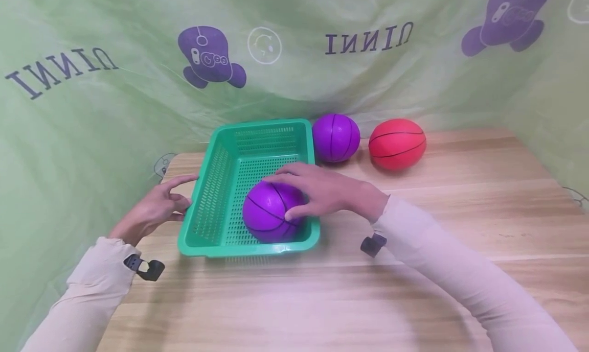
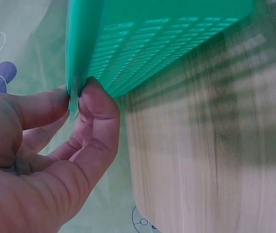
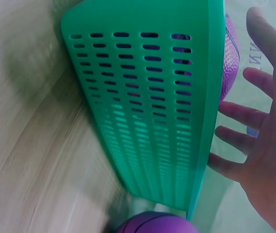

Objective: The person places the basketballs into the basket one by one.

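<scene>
A green plastic basket [image 1: 250, 250] with slotted sides stands on the wooden table. My left hand [image 1: 154, 206] pinches its left rim between thumb and fingers, which the left wrist view shows close up at the rim [image 2: 83, 48]. Inside the basket, at the near right corner, sits a purple ball [image 1: 263, 211] with black lines like a basketball. Over the right rim reaches my right hand [image 1: 324, 188], its fingers spread above the ball and overlapping it in the head view. In the right wrist view those fingers look loosely extended, beside the rim and the ball [image 3: 230, 65].
Behind the basket's right side, a second purple ball [image 1: 336, 138] rests on the table [image 1: 460, 198]. To its right lies a red ball [image 1: 398, 145] with black lines. Green printed cloth [image 1: 299, 81] hangs around the back and sides.
</scene>
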